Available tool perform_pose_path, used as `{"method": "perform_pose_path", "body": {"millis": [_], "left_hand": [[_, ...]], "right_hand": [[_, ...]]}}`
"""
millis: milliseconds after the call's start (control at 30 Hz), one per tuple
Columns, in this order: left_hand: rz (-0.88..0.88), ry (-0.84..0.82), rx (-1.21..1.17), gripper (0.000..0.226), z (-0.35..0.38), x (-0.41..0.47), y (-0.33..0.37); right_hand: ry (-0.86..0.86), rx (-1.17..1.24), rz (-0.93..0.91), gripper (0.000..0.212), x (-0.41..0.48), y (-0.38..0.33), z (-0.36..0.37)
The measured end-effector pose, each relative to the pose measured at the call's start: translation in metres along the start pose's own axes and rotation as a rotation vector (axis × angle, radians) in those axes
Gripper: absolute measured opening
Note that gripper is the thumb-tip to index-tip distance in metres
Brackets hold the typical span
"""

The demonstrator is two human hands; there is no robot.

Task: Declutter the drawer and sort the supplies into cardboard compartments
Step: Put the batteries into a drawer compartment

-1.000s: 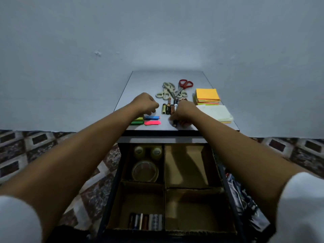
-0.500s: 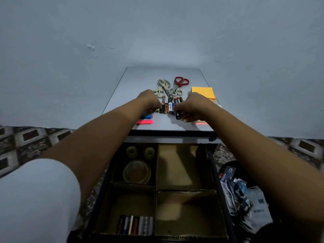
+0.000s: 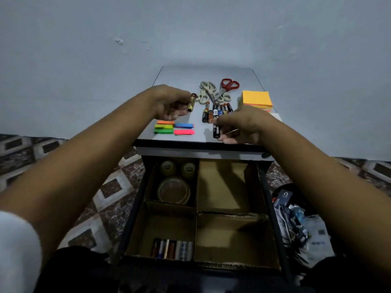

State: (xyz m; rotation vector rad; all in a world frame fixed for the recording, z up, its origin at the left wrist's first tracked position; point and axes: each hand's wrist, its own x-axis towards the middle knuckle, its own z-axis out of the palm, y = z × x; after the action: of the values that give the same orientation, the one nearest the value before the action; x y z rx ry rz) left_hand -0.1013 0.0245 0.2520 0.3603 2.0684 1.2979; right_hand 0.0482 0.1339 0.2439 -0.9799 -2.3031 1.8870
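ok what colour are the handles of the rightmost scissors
Red; the handles show clearest in the head view.

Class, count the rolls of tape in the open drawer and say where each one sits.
3, all in the far-left compartment: two small rolls side by side at the back, one large roll flat before them. Others may hide under the desktop.

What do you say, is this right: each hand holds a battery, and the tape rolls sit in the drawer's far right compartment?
One slip: the head view shows the tape rolls in the far left compartment of the drawer, not the far right. The rest stands: the left hand holds a gold battery and the right hand a black battery.
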Motion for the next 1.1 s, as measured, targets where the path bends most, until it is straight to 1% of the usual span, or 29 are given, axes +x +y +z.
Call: {"method": "perform_pose_path", "body": {"millis": [100,167,233,333,367,433,500,600,700,767,833,900,1000,1100], "left_hand": [[-0.046,-0.141,-0.145,0.023,-0.009,-0.040,-0.028],[-0.056,-0.216,-0.126,0.018,-0.010,-0.062,-0.055],[-0.066,-0.242,-0.051,0.012,-0.010,-0.080,-0.084],[-0.085,-0.251,0.143,0.008,-0.003,-0.096,-0.127],[-0.098,-0.275,0.216,0.011,0.000,-0.098,-0.140],[-0.129,-0.333,0.364,0.025,0.006,-0.098,-0.163],[-0.145,-0.388,0.547,0.034,0.011,-0.095,-0.181],[-0.197,-0.453,0.791,0.028,0.018,-0.088,-0.197],[-0.291,-0.522,0.920,0.026,0.024,-0.081,-0.204],[-0.337,-0.532,0.962,0.030,0.028,-0.078,-0.205],[-0.351,-0.512,0.986,0.046,0.031,-0.076,-0.207],[-0.373,-0.518,1.011,0.052,0.034,-0.074,-0.208],[-0.407,-0.546,1.003,0.044,0.033,-0.071,-0.206],[-0.412,-0.559,0.962,0.024,0.025,-0.070,-0.201]], "right_hand": [[-0.105,0.082,0.043,0.013,-0.012,0.015,0.014],[-0.150,0.095,0.072,0.011,-0.022,0.029,0.025],[-0.171,0.070,0.093,0.012,-0.031,0.045,0.038],[-0.182,0.017,0.093,0.014,-0.043,0.068,0.056],[-0.187,-0.013,0.093,0.013,-0.045,0.075,0.061],[-0.206,-0.069,0.108,0.011,-0.050,0.088,0.071],[-0.229,-0.103,0.135,0.013,-0.052,0.097,0.078],[-0.242,-0.122,0.153,0.016,-0.056,0.103,0.086],[-0.253,-0.107,0.146,0.012,-0.056,0.104,0.090],[-0.258,-0.103,0.136,0.010,-0.055,0.105,0.093],[-0.269,-0.094,0.132,0.009,-0.054,0.107,0.095],[-0.276,-0.086,0.137,0.009,-0.052,0.110,0.096],[-0.282,-0.079,0.138,0.009,-0.050,0.112,0.096],[-0.292,-0.077,0.134,0.008,-0.047,0.114,0.096]]}}
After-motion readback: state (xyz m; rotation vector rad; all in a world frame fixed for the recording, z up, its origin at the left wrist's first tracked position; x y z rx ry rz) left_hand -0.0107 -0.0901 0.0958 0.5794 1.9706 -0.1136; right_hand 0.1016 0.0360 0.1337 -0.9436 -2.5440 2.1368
